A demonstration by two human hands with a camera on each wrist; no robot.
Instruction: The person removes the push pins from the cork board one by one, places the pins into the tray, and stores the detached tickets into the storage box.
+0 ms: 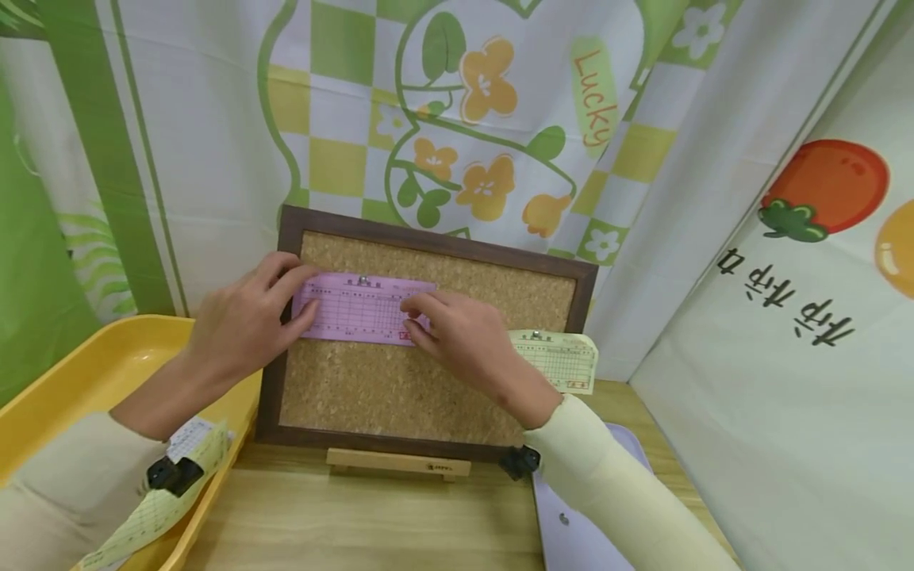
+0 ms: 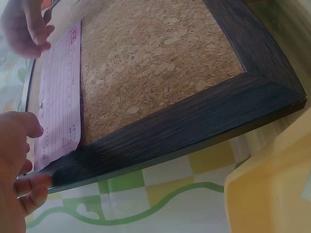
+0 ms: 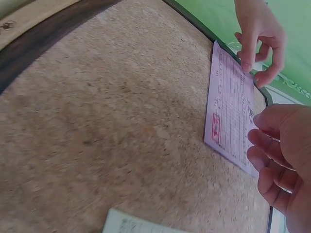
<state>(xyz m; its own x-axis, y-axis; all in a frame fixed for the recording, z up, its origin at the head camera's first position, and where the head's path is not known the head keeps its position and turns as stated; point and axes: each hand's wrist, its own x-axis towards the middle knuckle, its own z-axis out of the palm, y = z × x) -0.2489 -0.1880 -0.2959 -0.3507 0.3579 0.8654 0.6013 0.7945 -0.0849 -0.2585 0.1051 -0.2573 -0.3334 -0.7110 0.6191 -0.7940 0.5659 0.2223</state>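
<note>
A pink printed slip (image 1: 350,309) with a red stamp hangs on the cork board (image 1: 400,388), a small silver pin (image 1: 363,280) at its top edge. My left hand (image 1: 246,313) is at the slip's left end, thumb over its edge and fingers spread apart in the left wrist view. Close over the right end is my right hand (image 1: 464,341), its fingers loosely bent with nothing between them. A pale green slip (image 1: 560,361), pinned at the top, overlaps the board's right frame, partly hidden behind the right forearm.
The dark-framed board leans on a small wooden stand (image 1: 400,464) on the table (image 1: 343,523). At left a yellow tray (image 1: 136,349) holds green and white slips (image 1: 160,507). A lilac clipboard-like panel (image 1: 571,515) lies under the right forearm. A patterned curtain (image 1: 343,119) hangs behind.
</note>
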